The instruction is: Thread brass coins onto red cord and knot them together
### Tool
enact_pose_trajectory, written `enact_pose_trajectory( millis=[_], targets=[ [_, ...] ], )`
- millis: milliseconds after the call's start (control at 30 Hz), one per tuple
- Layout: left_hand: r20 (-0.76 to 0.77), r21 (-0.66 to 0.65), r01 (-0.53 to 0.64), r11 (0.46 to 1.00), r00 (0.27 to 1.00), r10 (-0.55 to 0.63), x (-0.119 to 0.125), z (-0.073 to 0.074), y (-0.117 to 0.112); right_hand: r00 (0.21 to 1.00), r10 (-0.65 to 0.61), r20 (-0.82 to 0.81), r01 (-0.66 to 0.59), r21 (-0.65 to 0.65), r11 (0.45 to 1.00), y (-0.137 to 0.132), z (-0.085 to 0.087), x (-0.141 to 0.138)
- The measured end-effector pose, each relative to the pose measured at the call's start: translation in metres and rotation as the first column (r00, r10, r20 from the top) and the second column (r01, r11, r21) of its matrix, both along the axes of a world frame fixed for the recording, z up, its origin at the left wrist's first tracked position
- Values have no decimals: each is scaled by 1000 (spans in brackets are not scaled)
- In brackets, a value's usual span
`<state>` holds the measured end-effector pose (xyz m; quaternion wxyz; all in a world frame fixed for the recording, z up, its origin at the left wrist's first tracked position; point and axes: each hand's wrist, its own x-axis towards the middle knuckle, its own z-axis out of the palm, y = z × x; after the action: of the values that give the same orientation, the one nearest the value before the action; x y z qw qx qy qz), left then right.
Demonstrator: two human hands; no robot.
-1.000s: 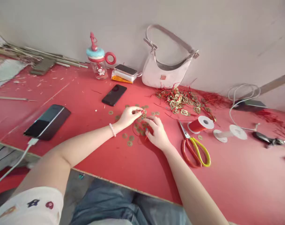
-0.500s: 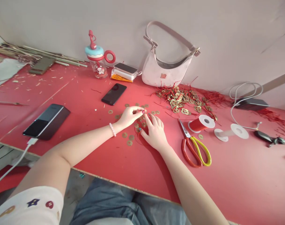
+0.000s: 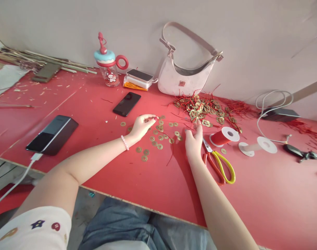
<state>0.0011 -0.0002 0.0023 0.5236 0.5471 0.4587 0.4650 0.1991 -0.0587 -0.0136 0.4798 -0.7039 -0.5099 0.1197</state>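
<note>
My left hand (image 3: 141, 127) is closed in a pinch above the scattered coins. A thin red cord (image 3: 165, 134) trails from its fingertips to the right and curls down over the table. Round brass-coloured coins with holes (image 3: 160, 147) lie loose below and beside this hand. My right hand (image 3: 194, 140) is apart from the cord, over the table next to the scissors (image 3: 220, 166), with thumb and fingers spread and nothing visible in them. The scissors have one red and one yellow handle, and their blade tips are partly hidden behind this hand.
Behind my right hand lies a heap of coins tied with red cord (image 3: 206, 109), in front of a pale handbag (image 3: 184, 81). A red cord spool (image 3: 222, 137) and a bare white spool (image 3: 258, 146) lie to the right. Phones (image 3: 127, 104) and a cup (image 3: 110, 69) stand left.
My right hand has moved right, away from my left hand, towards the scissors, and its fingers have spread. My left hand has shifted slightly left. More coins and the red cord show between them.
</note>
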Motion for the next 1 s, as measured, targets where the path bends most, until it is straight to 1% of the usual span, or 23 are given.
enact_pose_trajectory(
  millis=[67, 100, 133, 200, 267, 367, 400, 433, 467, 500, 533, 567, 600, 633, 667, 767, 867, 1000],
  targets=[
    [12, -12, -9, 1000, 1000, 9, 0, 0, 0, 988, -121, -100, 121, 1, 993, 1, 4, 4],
    [14, -13, -10, 1000, 1000, 10, 0, 0, 0, 979, -161, -129, 161, -6, 987, 1, 6, 5],
    [16, -12, -11, 1000, 1000, 11, 0, 0, 0, 978, -166, -122, 167, -5, 986, 1, 8, 5],
    [15, -8, -12, 1000, 1000, 12, 0, 0, 0, 990, -135, -44, 135, 1, 991, 0, 10, 3],
    [10, -1, -18, 1000, 1000, 18, 0, -1, 0, 992, -96, 80, 95, 13, 995, -2, 11, -2],
    [5, -2, -39, 999, 999, 39, 0, -2, 1, 958, -60, 281, 50, 42, 998, -7, 15, -10],
    [5, -4, -46, 999, 999, 46, 0, -3, 2, 940, -31, 339, 15, 50, 999, -8, 17, -12],
    [6, -6, -49, 999, 999, 49, 0, -3, 2, 922, 33, 387, -54, 42, 998, -10, 19, -14],
    [10, -8, -50, 999, 999, 50, 0, -3, 2, 900, 139, 413, -157, 9, 988, -11, 21, -14],
    [17, -10, -48, 999, 999, 48, 0, -3, 2, 870, 271, 411, -278, -45, 960, -12, 24, -14],
    [24, -13, -46, 999, 999, 47, 0, -3, 2, 831, 408, 378, -396, -112, 911, -13, 26, -14],
    [31, -15, -45, 999, 998, 45, 0, -2, 2, 792, 520, 321, -489, -179, 854, -15, 28, -13],
    [37, -18, -46, 999, 998, 46, 0, -2, 2, 764, 591, 258, -545, -232, 806, -16, 29, -13],
    [41, -17, -48, 999, 998, 48, 0, -1, 2, 758, 620, 206, -566, -267, 780, -17, 30, -12],
    [42, -15, -53, 998, 998, 54, 0, -1, 2, 768, 617, 173, -560, -287, 777, -18, 31, -12],
    [57, -6, -75, 997, 996, 75, 0, -2, 4, 802, 576, 158, -517, -299, 802, -19, 30, -10],
    [102, -22, -97, 995, 990, 99, -1, -4, 6, 796, 575, 191, -498, -333, 800, -18, 29, -10],
    [129, -46, -115, 992, 984, 120, -1, -5, 8, 734, 600, 319, -480, -381, 790, -17, 26, -14]
  ],
)
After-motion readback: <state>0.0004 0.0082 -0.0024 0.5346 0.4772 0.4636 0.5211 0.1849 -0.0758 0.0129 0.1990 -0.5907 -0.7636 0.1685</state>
